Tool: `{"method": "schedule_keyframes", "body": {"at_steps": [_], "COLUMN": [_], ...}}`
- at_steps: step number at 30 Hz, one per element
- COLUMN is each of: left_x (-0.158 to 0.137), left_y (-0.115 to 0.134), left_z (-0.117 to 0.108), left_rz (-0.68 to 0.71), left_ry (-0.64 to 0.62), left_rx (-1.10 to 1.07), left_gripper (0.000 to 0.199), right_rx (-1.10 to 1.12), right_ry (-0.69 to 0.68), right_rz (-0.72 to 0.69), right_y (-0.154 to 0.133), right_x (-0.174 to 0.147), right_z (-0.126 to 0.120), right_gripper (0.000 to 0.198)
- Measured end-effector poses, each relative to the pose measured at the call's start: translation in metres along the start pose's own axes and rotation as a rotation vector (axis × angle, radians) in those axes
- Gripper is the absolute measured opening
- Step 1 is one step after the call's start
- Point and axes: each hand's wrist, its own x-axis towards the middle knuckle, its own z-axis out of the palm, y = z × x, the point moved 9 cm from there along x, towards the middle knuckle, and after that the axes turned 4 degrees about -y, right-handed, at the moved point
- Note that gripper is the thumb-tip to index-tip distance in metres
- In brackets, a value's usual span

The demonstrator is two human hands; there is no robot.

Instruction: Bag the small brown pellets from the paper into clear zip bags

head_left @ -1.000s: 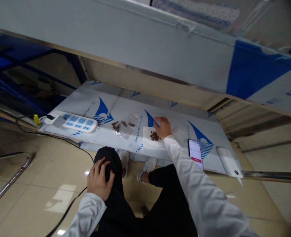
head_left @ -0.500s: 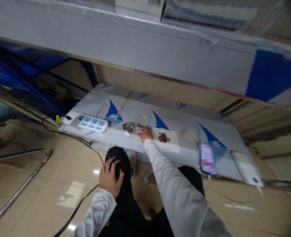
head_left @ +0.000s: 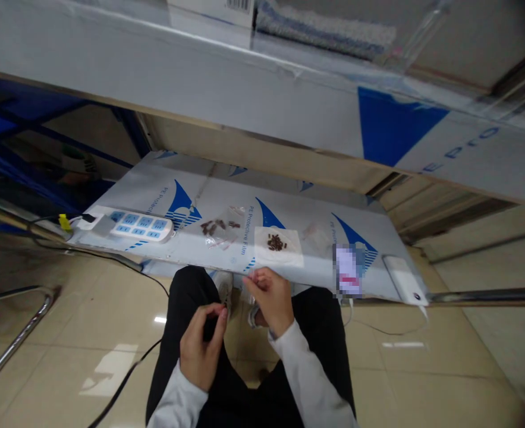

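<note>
Above my lap, my right hand (head_left: 269,300) is closed in a pinch, and what looks like a piece of clear plastic (head_left: 247,295) hangs under its fingertips. My left hand (head_left: 203,345) is over my left thigh, thumb and index finger together; whatever is between them is too small to name. The hands are close but apart. Beyond them on the low shelf (head_left: 226,178), small brown pieces (head_left: 213,226) lie on clear plastic bags (head_left: 220,242). Right of these, a pile of similar brown pieces (head_left: 276,242) rests on a white sheet (head_left: 293,252).
A white power strip (head_left: 141,226) is on the shelf's left. On the right are more clear plastic (head_left: 316,236), a blurred-out phone (head_left: 348,271) and a white power bank (head_left: 405,279) with a cable. An upper shelf (head_left: 155,74) overhangs the back. A metal chair leg (head_left: 19,339) stands left.
My right hand has drawn back from the bags on the shelf to above my lap. My left hand has lifted from the knee and closed into a pinch. The view has shifted right.
</note>
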Motion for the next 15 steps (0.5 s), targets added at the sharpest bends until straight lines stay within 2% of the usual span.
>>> {"method": "schedule_keyframes", "body": {"at_steps": [3, 5, 10, 15], "left_x": [-0.006, -0.007, 0.0, 0.001], "left_y": [0.038, 0.051, 0.055, 0.056], "left_z": [0.03, 0.046, 0.066, 0.071], "left_rz": [-0.086, -0.179, -0.371, -0.442], "left_ry": [-0.164, -0.22, -0.298, -0.409], "left_rx": [-0.329, -0.486, -0.693, -0.751], "left_gripper": [0.023, 0.023, 0.024, 0.026], "right_rx": [0.048, 0.028, -0.048, -0.128], "right_ry": [0.012, 0.05, 0.078, 0.046], "right_rz": [0.031, 0.014, -0.077, -0.159], "right_y": [0.001, -0.005, -0.019, -0.022], "right_x": [-0.05, -0.072, -0.096, -0.1], "right_z": [-0.016, -0.029, -0.043, -0.043], "right_gripper": [0.024, 0.03, 0.027, 0.031]}}
